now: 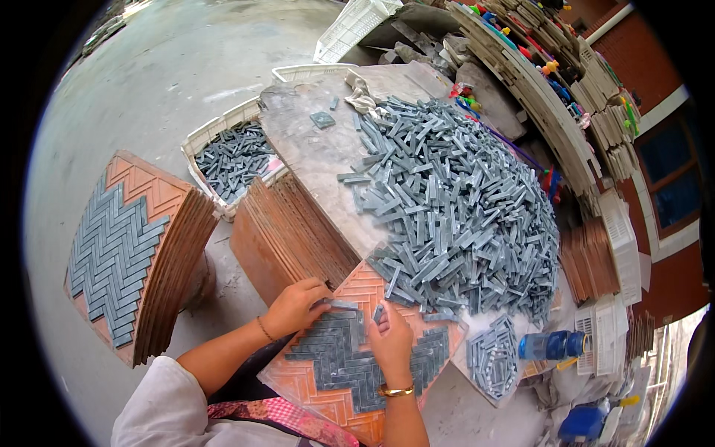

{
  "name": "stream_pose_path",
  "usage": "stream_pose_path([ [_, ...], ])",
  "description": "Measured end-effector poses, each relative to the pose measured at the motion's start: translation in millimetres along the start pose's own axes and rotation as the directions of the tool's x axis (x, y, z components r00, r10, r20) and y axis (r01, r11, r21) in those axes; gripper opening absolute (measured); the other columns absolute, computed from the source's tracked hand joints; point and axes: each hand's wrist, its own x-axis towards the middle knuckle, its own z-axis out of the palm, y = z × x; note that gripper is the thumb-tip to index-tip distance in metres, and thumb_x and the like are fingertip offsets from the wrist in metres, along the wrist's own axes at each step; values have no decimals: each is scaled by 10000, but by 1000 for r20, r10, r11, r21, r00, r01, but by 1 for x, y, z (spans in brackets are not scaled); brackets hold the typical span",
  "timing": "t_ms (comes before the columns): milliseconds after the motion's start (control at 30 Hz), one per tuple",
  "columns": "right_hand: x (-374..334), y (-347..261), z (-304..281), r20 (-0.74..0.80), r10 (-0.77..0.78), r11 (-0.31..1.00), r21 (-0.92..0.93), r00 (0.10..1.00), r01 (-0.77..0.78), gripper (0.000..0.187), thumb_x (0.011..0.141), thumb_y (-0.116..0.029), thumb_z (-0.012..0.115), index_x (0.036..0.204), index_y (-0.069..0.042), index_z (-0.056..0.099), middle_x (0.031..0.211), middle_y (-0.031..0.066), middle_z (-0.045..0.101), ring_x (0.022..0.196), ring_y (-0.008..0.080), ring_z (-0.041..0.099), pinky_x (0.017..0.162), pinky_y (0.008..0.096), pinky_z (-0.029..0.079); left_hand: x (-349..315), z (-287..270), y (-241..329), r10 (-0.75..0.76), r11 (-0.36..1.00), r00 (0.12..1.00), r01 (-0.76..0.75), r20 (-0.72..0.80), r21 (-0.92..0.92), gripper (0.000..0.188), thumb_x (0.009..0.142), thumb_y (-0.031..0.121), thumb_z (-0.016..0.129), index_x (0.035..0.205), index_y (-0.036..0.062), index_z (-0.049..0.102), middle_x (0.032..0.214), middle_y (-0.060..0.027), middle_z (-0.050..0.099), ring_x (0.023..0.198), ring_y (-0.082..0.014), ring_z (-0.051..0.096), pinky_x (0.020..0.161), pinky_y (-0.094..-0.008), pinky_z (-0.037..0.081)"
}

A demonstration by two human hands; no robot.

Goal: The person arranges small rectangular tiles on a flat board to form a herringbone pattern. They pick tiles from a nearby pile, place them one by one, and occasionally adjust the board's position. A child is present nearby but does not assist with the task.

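In front of me lies an orange herringbone mould board [304, 381], partly filled with dark grey stone strips [350, 372] set in a zigzag. My left hand [299, 307] is closed at the board's far left edge, its fingertips pinching a grey stone strip [343, 305] that points to the right. Over the middle of the board, my right hand [392, 339] pinches another short grey strip [378, 313] between thumb and fingers. Just beyond the board rises a large heap of loose grey strips [462, 201] on a worn table [298, 141].
At the left stands a board stack [175, 276] topped by a filled herringbone panel [119, 253]. More brown boards [290, 231] lean beside the table. A white crate [195, 141] holds loose strips. To the right are a small strip-covered board [493, 357] and a blue bottle [547, 346].
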Motion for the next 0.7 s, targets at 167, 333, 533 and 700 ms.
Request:
stream_pose_path([
  [167,-1,5,2,1,-93,994,-54,996,93,443,740,-22,684,1171,-5,584,936,136,607,704,215,594,648,323,482,0,-1,2,7,1000,1000,-7,-2,7,163,756,67,681,911,50,635,862,-108,569,780,-303,602,680,-365,504],
  [333,-3,14,1,36,-192,981,12,981,191,385,755,16,657,1135,-26,615,945,140,611,785,278,600,729,361,486,-1,0,1,11,1000,1000,-12,-26,-28,116,784,81,659,892,40,644,834,-105,573,750,-307,600,666,-365,504],
  [533,2,22,1,12,-320,948,-7,948,320,361,759,8,664,1116,-24,621,953,138,616,848,312,598,758,369,484,2,-3,15,-399,869,915,398,57,-295,116,848,96,619,827,-9,662,678,-98,619,575,-194,623,548,-305,494],
  [700,0,6,-2,146,-130,992,22,981,128,385,754,-7,680,1132,-19,609,1043,148,606,846,306,600,758,372,485,2,-6,11,-469,813,873,485,132,-323,149,877,114,600,853,-19,664,627,-74,618,556,-114,601,522,-281,481],
])
